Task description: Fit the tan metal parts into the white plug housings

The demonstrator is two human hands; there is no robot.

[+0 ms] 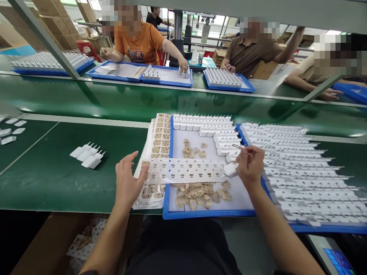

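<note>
Right hand (250,165) gripping white plug (231,169) over blue tray (206,214); left hand (128,179) open, thumb pinning label strip's (183,170) left end.

Site: factory assembly line. Long green conveyor belt (86,103) runs between two rows of workstations. Blue trays (206,214) of white plug adapters (301,168) sit along both edges. Several workers (137,38) are seated across the belt; cardboard boxes (54,19) are stacked behind them.
</note>
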